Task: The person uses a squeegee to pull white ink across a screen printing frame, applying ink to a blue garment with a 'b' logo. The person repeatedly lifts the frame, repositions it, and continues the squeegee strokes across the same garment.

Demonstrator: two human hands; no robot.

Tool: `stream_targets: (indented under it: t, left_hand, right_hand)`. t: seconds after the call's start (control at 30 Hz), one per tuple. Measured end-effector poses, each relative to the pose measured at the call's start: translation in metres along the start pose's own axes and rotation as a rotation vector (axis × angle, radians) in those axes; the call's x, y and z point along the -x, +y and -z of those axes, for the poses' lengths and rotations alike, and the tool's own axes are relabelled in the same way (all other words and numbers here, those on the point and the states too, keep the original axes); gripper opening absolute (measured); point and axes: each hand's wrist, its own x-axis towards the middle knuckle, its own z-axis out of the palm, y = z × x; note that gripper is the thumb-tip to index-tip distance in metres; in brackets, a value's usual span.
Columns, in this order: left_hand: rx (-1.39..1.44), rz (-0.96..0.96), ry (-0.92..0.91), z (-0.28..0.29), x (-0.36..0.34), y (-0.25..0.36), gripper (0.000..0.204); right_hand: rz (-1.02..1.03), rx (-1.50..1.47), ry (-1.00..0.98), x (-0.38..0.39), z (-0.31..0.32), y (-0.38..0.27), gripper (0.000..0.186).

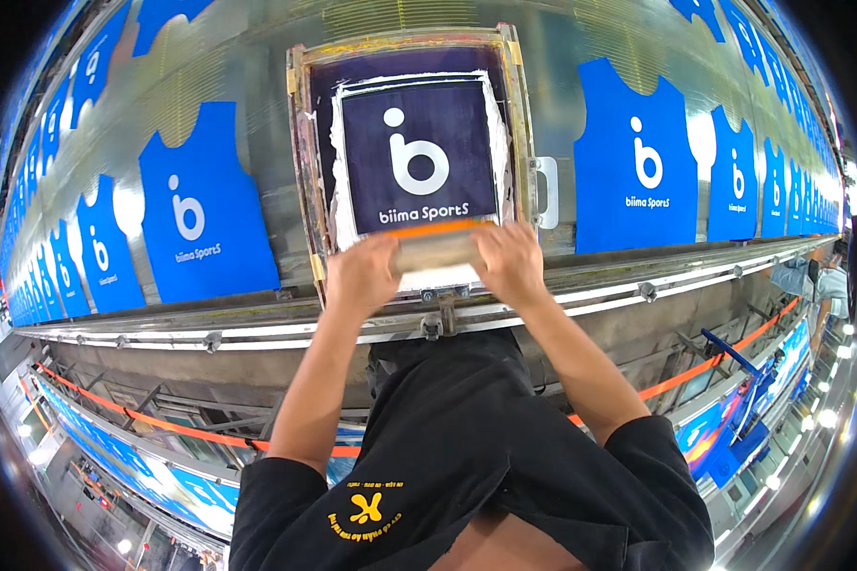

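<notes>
While blue vests [205, 205] with white logos lie along the table on both sides, my left hand [362, 276] and right hand [509, 262] clamp the squeegee [438, 249] at the near edge of the screen [409, 152], arms outstretched.

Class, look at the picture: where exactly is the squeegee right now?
In the head view, the squeegee sits at the near edge of the printing frame, centre of the table, gripped between the left hand and right hand.

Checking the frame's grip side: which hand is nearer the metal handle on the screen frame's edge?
Right. The right hand grips the squeegee just below and left of the metal handle; the left hand holds the squeegee's far end, farther away.
</notes>
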Motion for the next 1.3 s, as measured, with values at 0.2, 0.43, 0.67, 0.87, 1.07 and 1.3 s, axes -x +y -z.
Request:
stream_targets:
  t: [0.2, 0.43, 0.67, 0.87, 1.07, 1.3]
  left_hand:
    - [-0.168, -0.118, -0.034, 0.017, 0.011, 0.001, 0.049]
    - [-0.168, 0.057, -0.327, 0.025, -0.032, -0.025, 0.071]
    - [-0.033, 0.007, -0.528, 0.054, -0.079, -0.016, 0.073]
    - [-0.101, -0.138, -0.189, 0.111, -0.151, -0.012, 0.068]
    - [-0.155, -0.283, -0.033, 0.138, -0.234, -0.025, 0.047]
    - [-0.067, -0.342, -0.068, 0.124, -0.225, -0.031, 0.042]
  right_hand:
    - [0.006, -0.087, -0.116, 0.004, 0.016, -0.008, 0.032]
    - [-0.124, -0.103, -0.535, -0.051, -0.003, -0.010, 0.056]
    - [-0.316, -0.396, -0.740, -0.078, 0.020, 0.034, 0.055]
    - [-0.847, -0.393, 0.217, -0.055, 0.039, 0.113, 0.048]
    - [-0.855, -0.421, 0.311, -0.047, 0.012, 0.126, 0.043]
    - [-1.083, -0.800, 0.137, -0.071, 0.032, 0.094, 0.039]
